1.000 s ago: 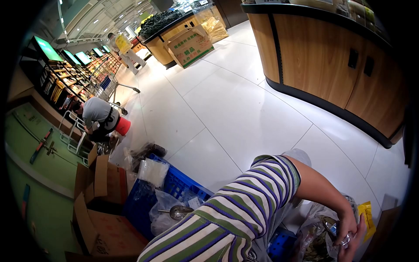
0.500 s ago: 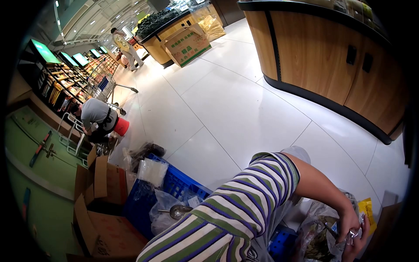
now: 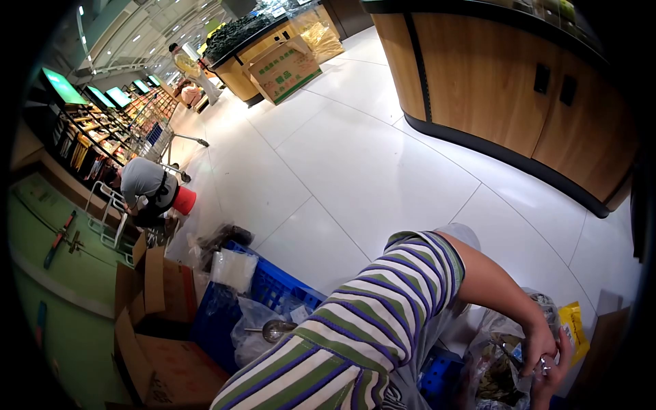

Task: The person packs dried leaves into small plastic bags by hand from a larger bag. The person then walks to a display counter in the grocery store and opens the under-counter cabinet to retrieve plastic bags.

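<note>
At the lower right, my left hand (image 3: 540, 347) reaches down from a striped sleeve, its fingers bent and closed at the edge of a clear plastic bag (image 3: 475, 372). Brownish, leafy-looking contents (image 3: 502, 376) show through the bag's mouth. My right hand (image 3: 557, 369) faces it from the other side, fingers curled around a crumpled, shiny bit of the film between both hands. The fingertips are partly hidden. A yellow packet (image 3: 574, 331) lies just beyond my right hand.
Left of me stand a blue crate (image 3: 273, 283) holding plastic bags and a metal scoop (image 3: 277, 331), and open cardboard boxes (image 3: 167, 287). A person (image 3: 147, 188) bends by a red bucket (image 3: 184, 200). A wooden counter (image 3: 492, 89) curves along the upper right.
The view has shifted slightly. My hands have moved a little lower and the bag's mouth shows more of its contents. Both hands stay together at the film.
</note>
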### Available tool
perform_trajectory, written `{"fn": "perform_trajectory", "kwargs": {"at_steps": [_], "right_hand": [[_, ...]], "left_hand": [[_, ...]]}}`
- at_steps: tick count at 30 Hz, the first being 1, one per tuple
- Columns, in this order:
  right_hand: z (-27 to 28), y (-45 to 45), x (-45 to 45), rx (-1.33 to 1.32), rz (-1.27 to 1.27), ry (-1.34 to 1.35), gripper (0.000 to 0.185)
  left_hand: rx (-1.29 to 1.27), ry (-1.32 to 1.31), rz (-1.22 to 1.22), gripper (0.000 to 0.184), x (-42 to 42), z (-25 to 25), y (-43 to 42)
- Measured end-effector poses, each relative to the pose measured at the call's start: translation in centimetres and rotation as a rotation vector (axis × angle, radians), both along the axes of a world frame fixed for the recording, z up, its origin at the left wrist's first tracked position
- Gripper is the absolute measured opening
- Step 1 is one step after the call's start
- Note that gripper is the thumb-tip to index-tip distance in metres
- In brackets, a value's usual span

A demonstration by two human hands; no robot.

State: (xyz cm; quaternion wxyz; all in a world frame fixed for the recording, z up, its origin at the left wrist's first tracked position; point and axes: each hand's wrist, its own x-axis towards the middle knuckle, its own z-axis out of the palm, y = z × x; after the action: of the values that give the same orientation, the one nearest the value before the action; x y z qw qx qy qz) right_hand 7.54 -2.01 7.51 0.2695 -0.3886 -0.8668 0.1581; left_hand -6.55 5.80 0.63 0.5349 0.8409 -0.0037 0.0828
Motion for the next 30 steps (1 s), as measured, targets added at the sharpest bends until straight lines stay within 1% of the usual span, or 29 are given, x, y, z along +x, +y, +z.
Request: {"fn": "perform_trajectory", "kwargs": {"at_steps": [2, 3, 5, 6, 9, 10, 13, 15, 16, 17, 18, 19, 22, 24, 25, 26, 28, 30], "right_hand": [[0.4, 0.2, 0.5, 0.089, 0.061, -0.035, 0.027], [0.4, 0.1, 0.9, 0.054, 0.016, 0.005, 0.025], [0.3, 0.1, 1.6, -0.011, -0.071, 0.088, 0.021], [0.3, 0.3, 2.2, -0.127, -0.084, 0.167, 0.025], [0.9, 0.5, 2.8, -0.225, -0.132, 0.302, 0.026], [1.6, 0.4, 2.7, -0.226, -0.094, 0.295, 0.03], [2.3, -0.1, 2.0, -0.131, -0.085, 0.238, 0.027], [1.6, 0.1, 3.3, -0.182, -0.134, 0.26, 0.019], [2.1, -0.1, 3.5, -0.178, -0.169, 0.258, 0.018], [3.0, -0.2, 2.8, -0.169, -0.201, 0.248, 0.017], [3.9, -0.4, 2.3, -0.163, -0.245, 0.23, 0.015], [4.7, -0.4, 1.8, -0.152, -0.28, 0.211, 0.014], [5.8, -0.3, 1.1, -0.162, -0.368, 0.208, 0.011], [5.9, -0.2, 1.0, -0.196, -0.399, 0.243, 0.01], [6.1, -0.1, 1.1, -0.265, -0.36, 0.383, 0.01], [6.0, -0.3, 1.2, -0.264, -0.341, 0.408, 0.01], [6.3, -0.3, 1.4, -0.307, -0.274, 0.45, 0.008], [6.5, -0.6, 1.3, -0.386, -0.177, 0.487, 0.006]], "left_hand": [[-0.13, -0.025, -0.058, 0.046, -1.7, 2.6, 0.2], [-0.197, -0.038, -0.087, 0.046, -2.5, 3.7, 0.4], [-0.301, -0.077, -0.018, 0.048, -3.0, 3.9, 0.8], [-0.352, -0.096, 0.018, 0.048, -3.3, 4.0, 1.1], [-0.779, 0.185, 0.178, 0.047, -5.7, 7.8, 0.4], [-0.873, 0.148, 0.109, 0.042, -4.4, 6.2, 1.2], [-1.22, -0.004, 0.072, 0.04, -4.1, 5.7, 1.7], [-0.604, -0.37, 0.012, 0.04, -5.0, 4.7, 2.5], [-0.619, -0.327, 0.06, 0.037, -5.1, 5.4, 2.3], [-0.9, -0.031, 0.159, 0.035, -5.7, 7.3, 1.9], [-1.037, 0.097, 0.185, 0.034, -6.2, 8.0, 1.5], [-1.054, 0.166, 0.203, 0.034, -6.5, 8.6, 1.5], [-0.764, -0.013, 0.251, 0.036, -6.2, 7.5, 2.3], [-0.417, 0.04, 0.351, 0.032, -7.9, 10.4, 2.5], [-0.377, 0.053, 0.376, 0.032, -7.6, 10.8, 2.2], [-0.333, 0.068, 0.415, 0.032, -7.6, 11.1, 1.7], [-0.426, 0.184, 0.415, 0.036, -7.5, 12.2, 1.3], [-0.464, 0.159, 0.377, 0.036, -7.3, 12.1, 0.9]]}}
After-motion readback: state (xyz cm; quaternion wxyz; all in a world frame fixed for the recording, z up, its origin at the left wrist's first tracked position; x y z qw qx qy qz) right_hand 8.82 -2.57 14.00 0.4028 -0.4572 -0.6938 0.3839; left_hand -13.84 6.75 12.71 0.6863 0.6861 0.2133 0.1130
